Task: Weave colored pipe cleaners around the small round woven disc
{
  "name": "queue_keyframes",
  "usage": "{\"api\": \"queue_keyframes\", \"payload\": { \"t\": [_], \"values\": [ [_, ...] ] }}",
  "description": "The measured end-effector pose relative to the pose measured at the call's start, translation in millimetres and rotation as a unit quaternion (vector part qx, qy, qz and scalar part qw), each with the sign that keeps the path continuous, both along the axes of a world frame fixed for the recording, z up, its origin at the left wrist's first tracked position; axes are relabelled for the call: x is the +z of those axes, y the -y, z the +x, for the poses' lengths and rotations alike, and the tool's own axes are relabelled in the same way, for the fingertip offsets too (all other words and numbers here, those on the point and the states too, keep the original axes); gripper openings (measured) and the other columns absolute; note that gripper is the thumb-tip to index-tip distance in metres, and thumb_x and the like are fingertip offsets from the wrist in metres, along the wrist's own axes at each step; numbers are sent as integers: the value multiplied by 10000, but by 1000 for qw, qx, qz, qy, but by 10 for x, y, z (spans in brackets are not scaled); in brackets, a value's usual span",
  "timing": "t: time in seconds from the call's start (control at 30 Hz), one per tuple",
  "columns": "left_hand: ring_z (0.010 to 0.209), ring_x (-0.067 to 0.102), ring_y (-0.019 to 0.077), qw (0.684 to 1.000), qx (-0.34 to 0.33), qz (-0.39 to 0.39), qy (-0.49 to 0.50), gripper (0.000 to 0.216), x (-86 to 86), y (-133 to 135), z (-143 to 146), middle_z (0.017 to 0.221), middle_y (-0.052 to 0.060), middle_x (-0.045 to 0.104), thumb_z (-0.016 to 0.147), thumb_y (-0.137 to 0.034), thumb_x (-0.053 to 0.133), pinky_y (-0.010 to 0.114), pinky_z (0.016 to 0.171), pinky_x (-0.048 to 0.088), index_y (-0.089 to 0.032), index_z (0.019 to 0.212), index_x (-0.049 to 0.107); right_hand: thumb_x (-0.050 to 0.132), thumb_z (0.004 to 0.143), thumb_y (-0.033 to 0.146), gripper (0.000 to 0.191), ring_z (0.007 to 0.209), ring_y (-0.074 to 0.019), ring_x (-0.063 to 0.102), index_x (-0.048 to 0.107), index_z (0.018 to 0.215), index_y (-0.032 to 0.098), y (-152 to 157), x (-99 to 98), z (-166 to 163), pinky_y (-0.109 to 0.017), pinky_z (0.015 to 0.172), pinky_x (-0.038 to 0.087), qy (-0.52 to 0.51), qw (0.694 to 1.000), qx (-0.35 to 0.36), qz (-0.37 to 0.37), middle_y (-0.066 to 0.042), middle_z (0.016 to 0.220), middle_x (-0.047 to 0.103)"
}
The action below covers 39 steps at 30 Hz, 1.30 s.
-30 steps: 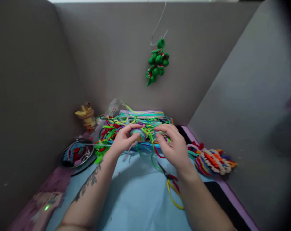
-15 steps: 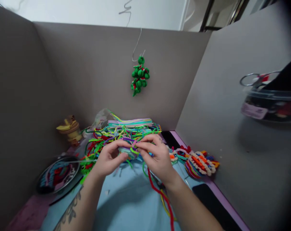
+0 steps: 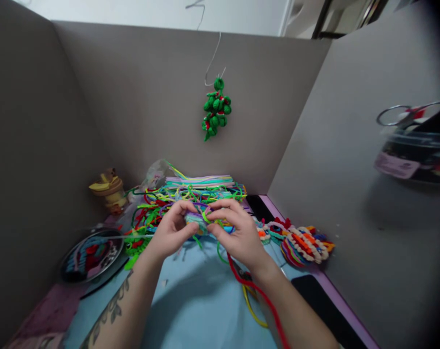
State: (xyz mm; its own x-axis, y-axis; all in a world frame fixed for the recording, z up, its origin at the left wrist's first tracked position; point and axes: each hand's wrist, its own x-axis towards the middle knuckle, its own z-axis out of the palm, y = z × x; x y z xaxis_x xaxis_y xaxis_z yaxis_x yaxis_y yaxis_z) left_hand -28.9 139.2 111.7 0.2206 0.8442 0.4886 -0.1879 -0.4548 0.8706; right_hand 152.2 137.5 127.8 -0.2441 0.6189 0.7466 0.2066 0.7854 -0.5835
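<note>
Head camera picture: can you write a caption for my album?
Left hand and right hand pinch a small striped cord bundle over a blue mat, tangled cords behind.

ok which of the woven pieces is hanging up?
The green one, on a wire hook on the back wall. The multicolour one lies on the desk at right; the small one is held by left hand and right hand.

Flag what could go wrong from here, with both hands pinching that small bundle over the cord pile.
1. Left hand and right hand pinch the small bundle just above the loose cord pile; stray strands may snag and drag along.
2. The red cord trailing along the right forearm could catch.
3. The scissors lie partly hidden under the right wrist; a lowered arm might press on them.
</note>
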Motion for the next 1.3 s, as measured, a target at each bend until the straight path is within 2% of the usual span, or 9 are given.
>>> {"api": "queue_keyframes", "payload": {
  "t": [0.2,0.33,0.5,0.67,0.73,0.9,1.0,1.17,1.3],
  "values": [
    [629,503,91,999,-8,20,-26,198,1,18,7,808,-1,527,786,-258,689,184,558,456,-197,909,547,628,807,138,114,917,-180,620,668,849,236,-31,-23,-26,-353,850,498,-32,999,-6,-15,-37,902,664],
    [645,505,101,999,-1,18,-46,211,-9,34,-8,813,7,537,783,-285,696,193,578,444,-195,908,552,658,767,149,192,979,-179,603,616,932,239,-55,-77,-45,-330,839,503,-96,989,29,-109,-38,995,634],
    [647,498,97,998,-4,18,-55,213,-21,52,-13,816,6,528,785,-284,696,184,562,426,-190,911,552,712,702,146,342,894,-136,614,505,950,256,-79,-124,-115,-288,818,487,-234,932,139,-242,13,923,640],
    [660,508,97,999,-15,27,-42,196,-18,64,11,822,10,528,793,-269,687,173,555,428,-190,912,552,784,611,205,454,710,-116,600,465,930,261,-97,-133,-169,-221,621,468,-299,868,201,-343,51,817,622],
    [652,505,97,999,-9,31,-37,196,-12,66,18,814,9,530,789,-272,691,173,548,426,-192,902,553,786,608,218,465,680,-110,591,463,940,258,-90,-136,-177,-214,602,458,-299,867,188,-352,50,806,631],
    [648,508,101,999,12,25,-43,199,-3,75,2,833,14,544,785,-280,692,188,557,442,-202,910,557,734,699,248,424,639,-107,573,469,1030,249,-60,-147,-172,-230,622,450,-260,900,141,-320,51,737,640],
    [661,517,112,998,28,20,-58,218,7,86,-12,839,19,555,771,-297,706,207,580,458,-203,908,565,710,723,268,392,641,-111,570,477,1039,251,-66,-149,-165,-233,613,451,-233,911,141,-309,48,737,635],
    [670,527,115,998,26,19,-59,213,6,81,-4,838,22,566,766,-284,712,205,581,449,-193,902,574,752,649,257,481,731,-137,614,477,1044,262,-103,-144,-170,-233,619,477,-269,885,172,-340,16,852,671],
    [683,527,107,999,6,21,-45,199,-15,68,6,840,15,567,773,-255,708,190,585,438,-196,908,574,776,596,212,545,766,-156,643,465,1040,263,-113,-144,-183,-236,625,489,-297,856,200,-373,27,799,672]
  ]
}}
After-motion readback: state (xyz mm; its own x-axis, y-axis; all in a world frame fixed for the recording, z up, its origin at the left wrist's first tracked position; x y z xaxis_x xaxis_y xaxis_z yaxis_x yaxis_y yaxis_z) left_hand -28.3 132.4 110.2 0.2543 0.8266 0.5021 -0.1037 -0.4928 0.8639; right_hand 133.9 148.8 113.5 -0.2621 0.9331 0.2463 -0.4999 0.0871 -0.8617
